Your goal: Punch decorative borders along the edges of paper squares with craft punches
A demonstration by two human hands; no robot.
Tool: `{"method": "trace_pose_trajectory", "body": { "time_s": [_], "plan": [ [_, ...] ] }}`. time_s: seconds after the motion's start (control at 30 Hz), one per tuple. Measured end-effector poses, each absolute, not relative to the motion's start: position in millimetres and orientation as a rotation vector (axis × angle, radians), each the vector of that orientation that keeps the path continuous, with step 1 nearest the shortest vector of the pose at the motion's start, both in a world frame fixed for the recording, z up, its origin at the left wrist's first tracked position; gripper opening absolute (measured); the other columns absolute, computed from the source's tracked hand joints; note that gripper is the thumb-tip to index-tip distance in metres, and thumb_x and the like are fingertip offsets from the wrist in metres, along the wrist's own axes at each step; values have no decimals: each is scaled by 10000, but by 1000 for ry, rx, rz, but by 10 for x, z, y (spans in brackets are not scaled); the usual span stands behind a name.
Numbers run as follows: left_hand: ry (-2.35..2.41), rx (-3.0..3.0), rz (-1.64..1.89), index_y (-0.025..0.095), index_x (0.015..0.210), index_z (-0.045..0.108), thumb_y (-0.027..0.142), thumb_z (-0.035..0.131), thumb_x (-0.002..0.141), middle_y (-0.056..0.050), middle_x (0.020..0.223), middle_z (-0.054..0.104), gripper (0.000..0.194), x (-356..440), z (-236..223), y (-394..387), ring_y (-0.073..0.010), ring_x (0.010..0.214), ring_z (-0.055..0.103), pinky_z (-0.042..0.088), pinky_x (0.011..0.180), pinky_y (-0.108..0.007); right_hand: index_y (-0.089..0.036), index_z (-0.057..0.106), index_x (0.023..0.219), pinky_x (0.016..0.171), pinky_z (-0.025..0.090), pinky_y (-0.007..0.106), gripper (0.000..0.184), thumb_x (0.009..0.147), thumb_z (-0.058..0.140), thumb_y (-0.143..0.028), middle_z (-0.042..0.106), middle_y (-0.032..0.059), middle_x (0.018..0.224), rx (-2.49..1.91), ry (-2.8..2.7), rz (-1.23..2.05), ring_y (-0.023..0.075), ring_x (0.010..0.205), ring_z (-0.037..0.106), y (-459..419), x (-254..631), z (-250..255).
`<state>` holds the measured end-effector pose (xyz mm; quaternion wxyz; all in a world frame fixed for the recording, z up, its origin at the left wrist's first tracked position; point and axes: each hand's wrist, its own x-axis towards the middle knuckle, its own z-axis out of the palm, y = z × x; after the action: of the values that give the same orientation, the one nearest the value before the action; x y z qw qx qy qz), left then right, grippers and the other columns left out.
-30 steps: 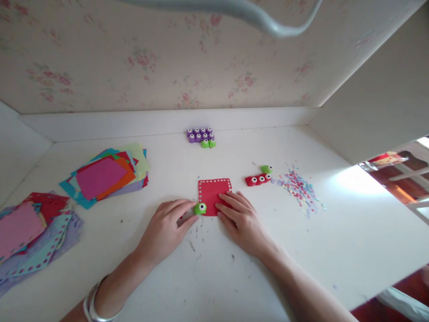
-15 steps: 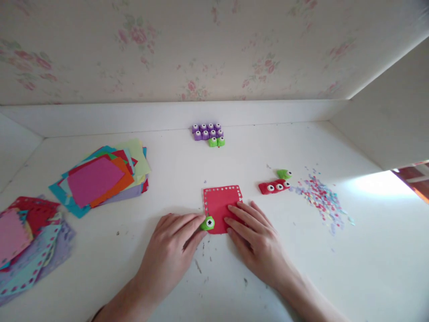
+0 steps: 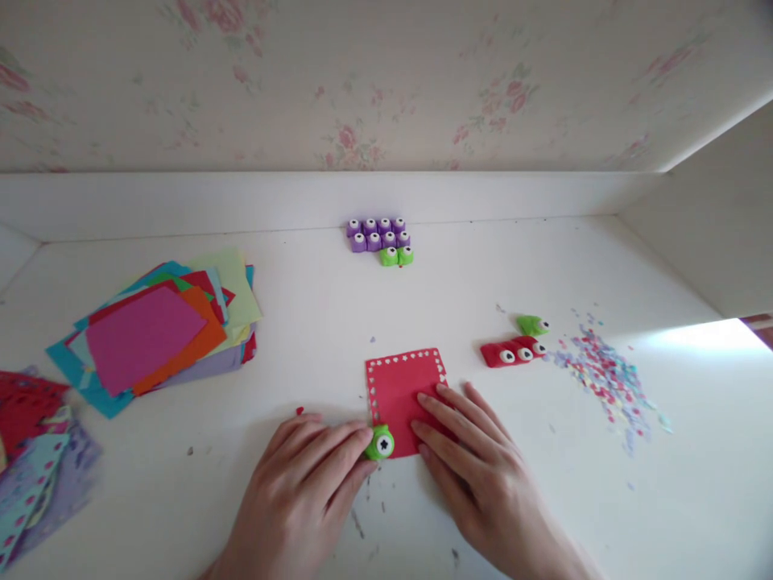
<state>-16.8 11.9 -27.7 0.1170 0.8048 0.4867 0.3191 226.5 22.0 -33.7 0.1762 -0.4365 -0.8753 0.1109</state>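
Note:
A small red paper square [image 3: 402,388] with holes punched along its edges lies on the white table in front of me. A green craft punch [image 3: 380,442] sits on its near left corner. My left hand [image 3: 302,491] lies with its fingers closed against the left side of the punch. My right hand [image 3: 477,475] rests flat on the near right part of the red paper, fingers stretched out.
A purple and green cluster of punches [image 3: 380,239] stands near the back wall. Red punches [image 3: 512,352] and one green punch [image 3: 531,325] lie to the right, beside scattered paper bits [image 3: 607,379]. Coloured paper stacks [image 3: 157,326] and punched sheets [image 3: 30,451] lie at left.
The view has tilted, so everything sits lower in frame. The hands, paper and punch keep about the same pose; the punch sits slightly further along the near edge.

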Motion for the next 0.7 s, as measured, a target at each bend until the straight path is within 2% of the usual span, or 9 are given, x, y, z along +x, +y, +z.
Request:
{"method": "trace_pose_trajectory", "body": {
  "time_s": [0.3, 0.5, 0.7],
  "plan": [
    [1423, 2351, 934, 192, 1068, 682, 183, 629, 917, 10, 999, 747, 161, -170, -288, 125, -160, 837, 643, 391, 954, -342, -243, 631, 1245, 1164, 321, 539, 368, 892, 584, -152, 551, 23, 1409, -1224, -2481, 319, 264, 1353, 438, 240, 2266, -347],
    [1450, 2323, 850, 184, 1145, 638, 236, 645, 887, -33, 1052, 717, 263, -168, -205, 117, -197, 924, 636, 394, 948, -360, -250, 628, 1245, 1168, 315, 532, 362, 897, 587, -158, 557, 16, 1403, -1242, -2467, 323, 257, 1353, 437, 237, 2271, -346],
    [1464, 2178, 743, 268, 1085, 625, 237, 580, 923, 4, 1029, 697, 171, -72, -154, 167, -196, 924, 636, 407, 848, -381, -263, 637, 1228, 1163, 320, 531, 339, 906, 585, -172, 579, 9, 1380, -1254, -2458, 333, 251, 1338, 454, 233, 2253, -339]
  ]
}}
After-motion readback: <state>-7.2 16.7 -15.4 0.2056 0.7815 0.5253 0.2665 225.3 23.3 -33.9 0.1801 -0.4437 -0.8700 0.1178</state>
